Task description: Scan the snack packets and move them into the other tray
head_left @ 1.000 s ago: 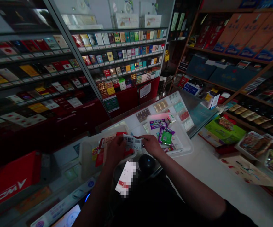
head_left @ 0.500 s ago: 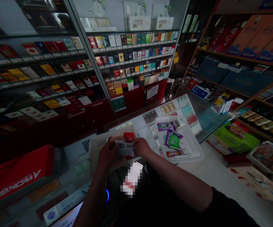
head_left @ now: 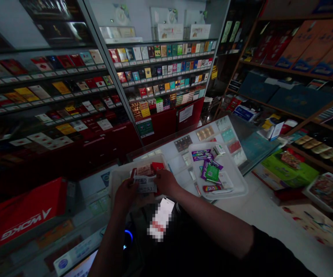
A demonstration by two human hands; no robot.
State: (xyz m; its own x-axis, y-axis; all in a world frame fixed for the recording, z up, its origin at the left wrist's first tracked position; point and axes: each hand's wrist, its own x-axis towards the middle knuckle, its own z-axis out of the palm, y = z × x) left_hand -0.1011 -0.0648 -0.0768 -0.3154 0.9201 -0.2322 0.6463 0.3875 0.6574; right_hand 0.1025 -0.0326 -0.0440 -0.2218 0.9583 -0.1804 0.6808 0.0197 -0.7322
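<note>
Over the left white tray (head_left: 115, 181), my left hand (head_left: 126, 194) pinches the left end of a silvery-white packet (head_left: 145, 184) with dark lettering. My right hand (head_left: 166, 182) closes on the packet's right end. Red and pale packets (head_left: 145, 169) lie in the tray behind it. To the right, a second white tray (head_left: 238, 181) holds purple packets (head_left: 201, 154), a green packet (head_left: 212, 172), a small white-and-green box (head_left: 219, 150) and a rainbow-coloured pack (head_left: 212, 188). A phone (head_left: 163, 215), partly pixelated, is just below my hands.
The trays rest on a glass counter (head_left: 180, 132). A red shoebox (head_left: 28, 215) lies at the left. Shelves of small packs (head_left: 160, 69) stand behind the counter. At the right are a green box (head_left: 287, 169) and shelves with orange boxes (head_left: 310, 46).
Both hands and the silvery-white packet have moved slightly left. The trays have hardly moved in the view.
</note>
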